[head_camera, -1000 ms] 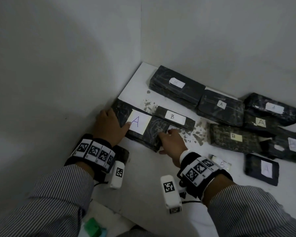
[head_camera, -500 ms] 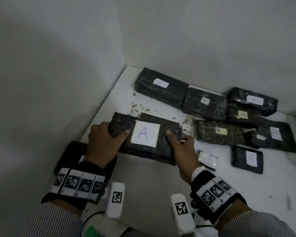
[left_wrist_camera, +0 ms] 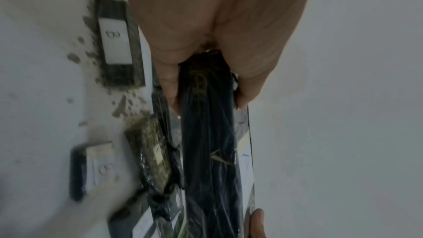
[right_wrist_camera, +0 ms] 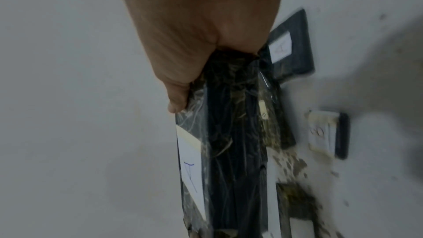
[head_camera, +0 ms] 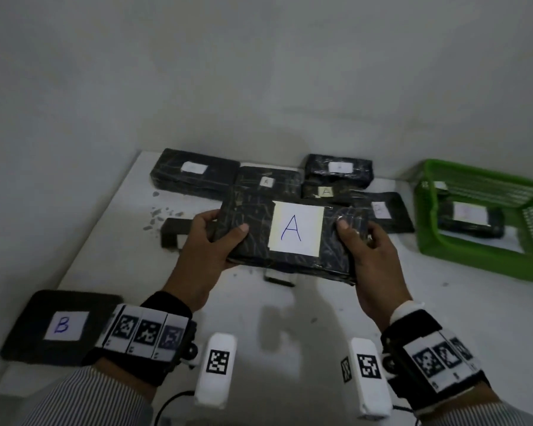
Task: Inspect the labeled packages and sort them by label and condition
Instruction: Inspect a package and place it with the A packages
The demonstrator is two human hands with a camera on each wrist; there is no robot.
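Note:
A large black wrapped package point(head_camera: 250, 232) with a white label reading A is lifted above the white table point(head_camera: 136, 272). My left hand point(head_camera: 211, 244) grips its left end, thumb on top, and my right hand point(head_camera: 365, 247) grips its right end the same way. In the left wrist view the package point(left_wrist_camera: 208, 133) runs edge-on between thumb and fingers; in the right wrist view the package point(right_wrist_camera: 231, 142) shows its label at the left. Several other black packages labelled A or B point(head_camera: 194, 173) lie along the back of the table.
A green plastic basket point(head_camera: 474, 250) at the right holds one labelled package point(head_camera: 470, 218). A flat black package marked B point(head_camera: 62, 324) lies at the near left. Dark crumbs point(head_camera: 157, 215) are scattered on the table's left part. White walls close the corner behind and to the left.
Both hands have lifted the A package off the table's left side and carried it up and to the right, toward the middle. The view has swung right, showing the green basket.

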